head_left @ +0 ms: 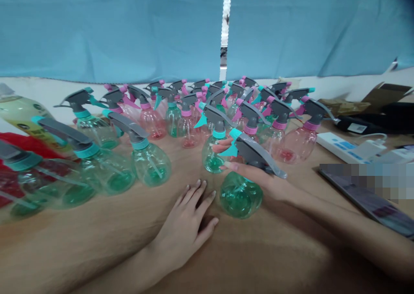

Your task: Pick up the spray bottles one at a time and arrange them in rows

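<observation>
My right hand (267, 182) is around the neck of a clear green spray bottle (241, 199), just under its grey and turquoise trigger head (254, 154). The bottle is near the middle of the wooden table, slightly tilted; whether its base touches the wood I cannot tell. Part of the grip is hidden by the spray head. To the left of that bottle, my left hand (189, 218) rests flat on the tabletop, fingers spread and holding nothing. Right behind the gripped bottle stands another green spray bottle (213, 158), close to my right fingertips.
Several pink spray bottles (300, 141) and green ones crowd the back. More green bottles (152, 164) line the left, beside a large yellowish bottle (29, 113) and something red. At right are a white power strip (338, 145), a dark flat device (365, 203) and a cardboard box (384, 95).
</observation>
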Tool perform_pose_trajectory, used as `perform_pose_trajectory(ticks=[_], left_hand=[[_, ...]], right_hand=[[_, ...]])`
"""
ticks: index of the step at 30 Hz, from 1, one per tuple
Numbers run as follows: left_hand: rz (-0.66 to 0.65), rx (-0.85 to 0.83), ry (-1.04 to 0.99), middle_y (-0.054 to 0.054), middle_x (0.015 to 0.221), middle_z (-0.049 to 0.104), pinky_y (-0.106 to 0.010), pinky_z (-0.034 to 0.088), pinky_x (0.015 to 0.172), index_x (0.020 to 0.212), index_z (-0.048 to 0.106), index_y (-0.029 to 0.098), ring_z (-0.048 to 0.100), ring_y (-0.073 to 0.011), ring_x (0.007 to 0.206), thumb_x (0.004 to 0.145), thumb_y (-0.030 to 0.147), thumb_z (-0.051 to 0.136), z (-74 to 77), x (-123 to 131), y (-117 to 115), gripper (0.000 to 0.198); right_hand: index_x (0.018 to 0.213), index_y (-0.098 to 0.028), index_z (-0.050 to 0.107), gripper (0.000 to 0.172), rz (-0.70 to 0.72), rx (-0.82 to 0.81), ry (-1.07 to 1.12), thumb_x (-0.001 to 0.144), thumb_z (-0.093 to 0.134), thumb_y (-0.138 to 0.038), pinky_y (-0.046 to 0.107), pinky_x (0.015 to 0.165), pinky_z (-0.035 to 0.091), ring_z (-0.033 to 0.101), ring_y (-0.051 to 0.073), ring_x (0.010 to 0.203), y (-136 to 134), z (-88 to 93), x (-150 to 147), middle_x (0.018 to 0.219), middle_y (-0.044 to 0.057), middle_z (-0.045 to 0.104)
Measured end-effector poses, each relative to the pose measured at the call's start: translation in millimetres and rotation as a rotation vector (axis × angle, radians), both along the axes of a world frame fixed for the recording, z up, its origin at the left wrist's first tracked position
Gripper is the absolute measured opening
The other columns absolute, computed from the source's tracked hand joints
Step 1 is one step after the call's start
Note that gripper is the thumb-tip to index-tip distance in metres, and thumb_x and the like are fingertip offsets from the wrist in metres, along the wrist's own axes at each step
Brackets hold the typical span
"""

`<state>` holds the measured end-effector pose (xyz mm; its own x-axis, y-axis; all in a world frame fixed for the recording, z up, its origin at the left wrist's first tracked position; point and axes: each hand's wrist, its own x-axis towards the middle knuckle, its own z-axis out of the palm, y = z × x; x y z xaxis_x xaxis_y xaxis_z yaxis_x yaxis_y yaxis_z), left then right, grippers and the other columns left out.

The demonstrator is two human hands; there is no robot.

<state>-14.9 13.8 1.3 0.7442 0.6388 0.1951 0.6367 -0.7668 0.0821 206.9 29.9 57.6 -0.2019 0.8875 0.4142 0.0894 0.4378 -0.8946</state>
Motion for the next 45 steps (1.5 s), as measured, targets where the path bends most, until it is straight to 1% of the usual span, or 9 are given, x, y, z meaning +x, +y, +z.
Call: perform_pose_trajectory(ticks=[5,9,12,17,21,26,30,38,45], left_hand=[[-0.005,0.007,-0.011,-0.014,0.148,0.040,-0.050,0.032,0.109,0.136,0.046,0.017,0.034,-0.0293,0.137,0.097,0.038,0.047,0.6,0,0,0.045],[-0.002,-0.002,-0.006,-0.016,0.147,0.040,-0.051,0.032,0.109,0.136,0.047,0.015,0.034,-0.0305,0.137,0.096,0.038,0.049,1.0,1,0,0.046],[-0.002,-0.003,-0.002,-0.017,0.147,0.040,-0.051,0.031,0.109,0.136,0.047,0.014,0.034,-0.0310,0.137,0.096,0.038,0.049,0.4,1,0,0.047],[-0.002,0.000,-0.013,-0.015,0.147,0.040,-0.051,0.032,0.108,0.135,0.047,0.016,0.033,-0.0304,0.137,0.097,0.038,0.047,-0.6,0,0,0.045],[-0.001,0.002,-0.001,-0.015,0.147,0.040,-0.051,0.032,0.108,0.136,0.047,0.016,0.032,-0.0300,0.138,0.096,0.038,0.047,-0.4,0,0,0.045],[0.006,-0.001,0.006,-0.015,0.148,0.040,-0.051,0.032,0.108,0.137,0.046,0.016,0.033,-0.0293,0.137,0.096,0.038,0.048,0.2,1,0,0.046],[0.002,-0.005,0.002,-0.016,0.147,0.040,-0.051,0.032,0.108,0.136,0.046,0.015,0.033,-0.0299,0.137,0.095,0.038,0.049,1.3,2,0,0.047],[0.002,-0.005,0.005,-0.016,0.147,0.040,-0.051,0.032,0.108,0.137,0.046,0.015,0.033,-0.0298,0.137,0.096,0.038,0.049,1.6,1,-1,0.046],[0.003,-0.002,0.019,-0.016,0.147,0.039,-0.051,0.031,0.109,0.137,0.046,0.015,0.032,-0.0298,0.138,0.095,0.037,0.050,0.0,1,0,0.047]], right_hand=[[0.114,-0.031,0.061,0.031,-0.023,-0.001,-0.002,0.085,0.063,-0.041,0.039,0.084,0.050,0.064,0.021,0.094,0,-3.6,-1,0.103,0.002,0.067],[0.115,-0.032,0.061,0.030,-0.042,-0.034,-0.024,0.086,0.062,-0.041,0.033,0.073,0.051,0.064,0.017,0.081,-2,-1.2,-1,0.098,0.000,0.066],[0.112,-0.031,0.063,0.028,-0.055,-0.048,-0.030,0.085,0.063,-0.040,0.032,0.070,0.050,0.061,0.015,0.075,-5,0.1,1,0.099,0.000,0.066],[0.103,-0.027,0.066,0.021,-0.066,-0.111,-0.025,0.085,0.063,-0.038,0.034,0.077,0.051,0.064,0.018,0.084,-4,-10.6,7,0.102,0.001,0.069],[0.100,-0.026,0.065,0.019,-0.081,-0.154,-0.003,0.084,0.065,-0.036,0.035,0.077,0.053,0.067,0.019,0.086,-2,-18.1,11,0.100,0.002,0.071],[0.100,-0.027,0.066,0.019,-0.078,-0.142,-0.001,0.084,0.065,-0.036,0.035,0.079,0.053,0.067,0.020,0.089,-2,-18.5,11,0.098,0.001,0.070],[0.101,-0.027,0.067,0.019,-0.068,-0.162,0.007,0.085,0.064,-0.036,0.037,0.082,0.053,0.067,0.021,0.093,-2,-19.4,10,0.105,0.002,0.071],[0.099,-0.027,0.068,0.019,-0.078,-0.110,0.001,0.084,0.064,-0.038,0.035,0.074,0.054,0.067,0.020,0.086,-3,-13.8,6,0.101,0.002,0.071],[0.104,-0.027,0.067,0.021,-0.073,-0.166,0.027,0.085,0.064,-0.035,0.035,0.078,0.055,0.068,0.021,0.092,-2,-22.4,10,0.104,0.002,0.071]])
